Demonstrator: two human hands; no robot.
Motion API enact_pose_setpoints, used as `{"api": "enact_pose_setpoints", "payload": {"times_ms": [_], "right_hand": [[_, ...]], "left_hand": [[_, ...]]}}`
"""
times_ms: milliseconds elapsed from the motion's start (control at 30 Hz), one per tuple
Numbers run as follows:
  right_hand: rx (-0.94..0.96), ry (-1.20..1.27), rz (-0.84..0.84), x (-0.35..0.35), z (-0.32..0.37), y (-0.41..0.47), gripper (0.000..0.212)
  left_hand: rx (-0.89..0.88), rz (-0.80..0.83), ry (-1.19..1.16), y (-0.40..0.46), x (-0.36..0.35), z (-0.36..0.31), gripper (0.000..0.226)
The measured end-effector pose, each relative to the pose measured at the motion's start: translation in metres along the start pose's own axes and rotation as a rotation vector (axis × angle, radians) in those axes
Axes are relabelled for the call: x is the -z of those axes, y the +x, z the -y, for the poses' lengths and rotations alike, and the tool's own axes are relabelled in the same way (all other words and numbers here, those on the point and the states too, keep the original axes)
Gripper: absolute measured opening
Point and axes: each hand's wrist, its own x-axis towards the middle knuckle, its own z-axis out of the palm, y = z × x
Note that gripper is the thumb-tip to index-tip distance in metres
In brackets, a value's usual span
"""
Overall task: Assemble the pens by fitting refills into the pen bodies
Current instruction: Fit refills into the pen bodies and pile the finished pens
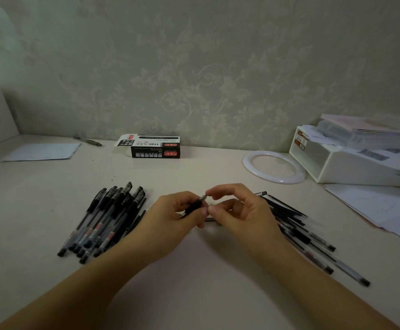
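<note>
My left hand point(170, 220) grips a pen point(195, 206) by its black grip section, tip pointing up and right. My right hand point(239, 210) pinches the pen's metal tip between thumb and forefinger. A pile of capped pens point(106, 217) with clear barrels lies to the left of my hands. To the right, partly hidden behind my right hand, lie thin dark refills point(287, 208) and several more clear pen bodies point(322, 256). All rest on the pale table point(194, 270).
A black and white pen box point(155, 146) stands open near the wall. A lone pen point(88, 141) and a sheet of paper point(43, 151) lie at back left. A white ring point(274, 166), a white organiser point(351, 160) and loose papers point(380, 208) fill the right.
</note>
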Motion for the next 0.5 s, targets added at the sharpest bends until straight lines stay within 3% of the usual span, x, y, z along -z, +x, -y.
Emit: {"api": "enact_pose_setpoints", "payload": {"times_ms": [333,500], "right_hand": [[0.032,-0.053,0.066,0.0053,-0.0073,0.0020,0.015],[0.045,-0.063,0.003,0.0081,-0.0073,0.0037,0.009]], "left_hand": [[0.047,0.078,-0.145,0.0015,0.0018,-0.0029,0.016],[0.026,0.061,-0.068,-0.0003,0.0014,-0.0046,0.013]]}}
